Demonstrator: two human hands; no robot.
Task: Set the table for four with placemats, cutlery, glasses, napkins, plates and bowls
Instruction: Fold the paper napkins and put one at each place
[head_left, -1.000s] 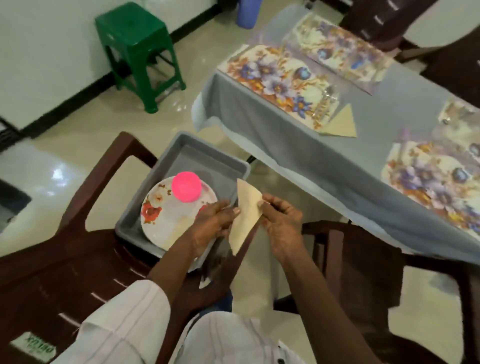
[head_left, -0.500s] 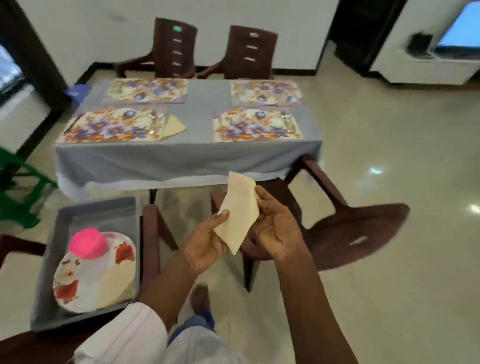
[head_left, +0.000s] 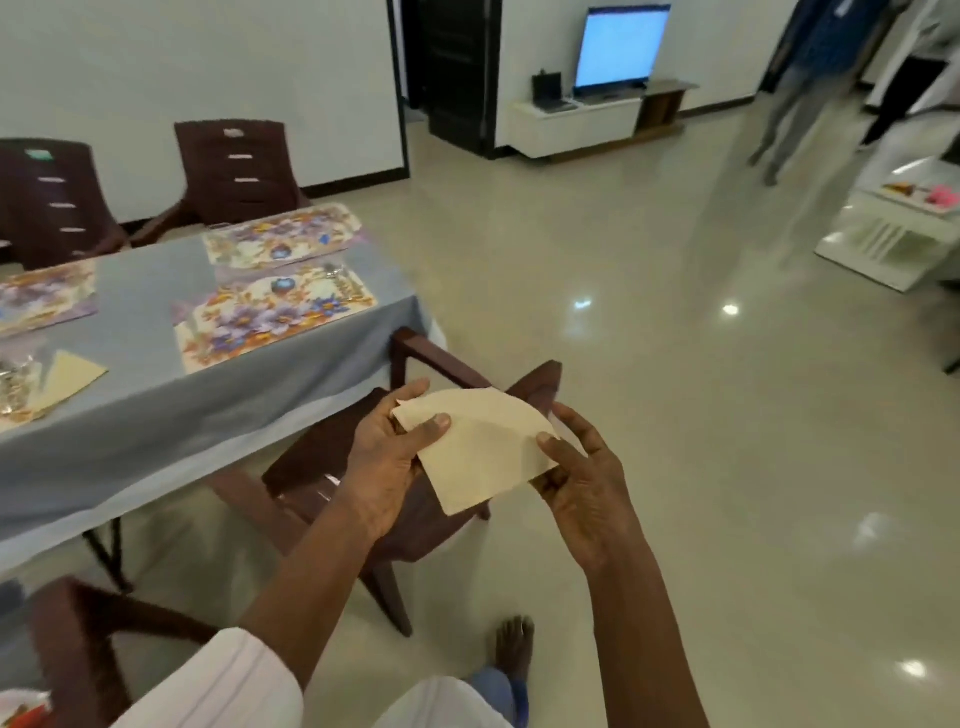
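We hold a cream napkin (head_left: 480, 449) at the frame's centre over a brown chair (head_left: 395, 488), our left hand (head_left: 387, 457) pinching its 9 o'clock corner with thumb on top and our right hand (head_left: 584, 480) pinching its 3 o'clock edge. The grey-clothed table (head_left: 156, 405) ends at about 10 o'clock, its near edge clear of the hands, with bare glossy floor (head_left: 701, 415) open from 12 to 5 o'clock. A second napkin (head_left: 70, 370) and the left-hand placemats (head_left: 44, 296) are cut off at 9 o'clock, the cutlery there too blurred to make out.
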